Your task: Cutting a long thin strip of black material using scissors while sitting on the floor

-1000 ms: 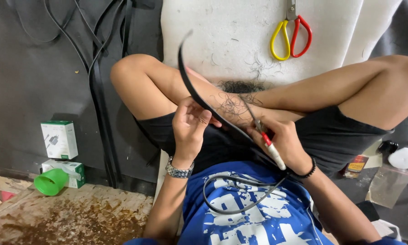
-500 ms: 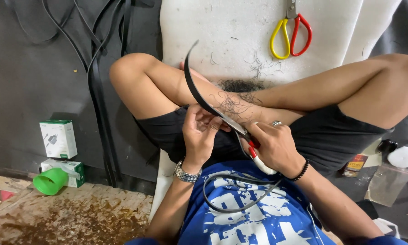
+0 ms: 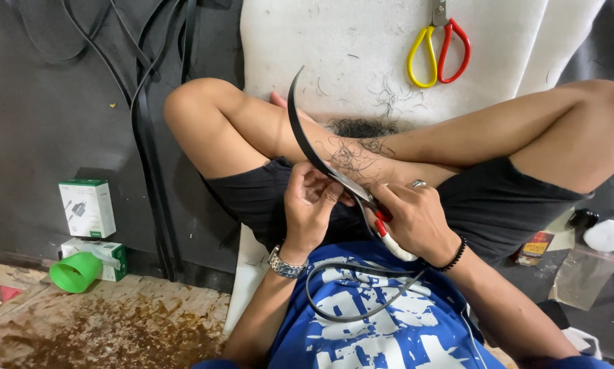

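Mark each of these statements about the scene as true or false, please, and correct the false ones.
1. The right hand holds a tool with a red and white handle. True.
2. The left hand pinches the flat black cable. True.
3. The scissors lie in the person's lap. False: they lie on the white foam pad, beyond the legs.
4. The green cup stands beside the right knee. False: it lies near the small boxes, on the left.
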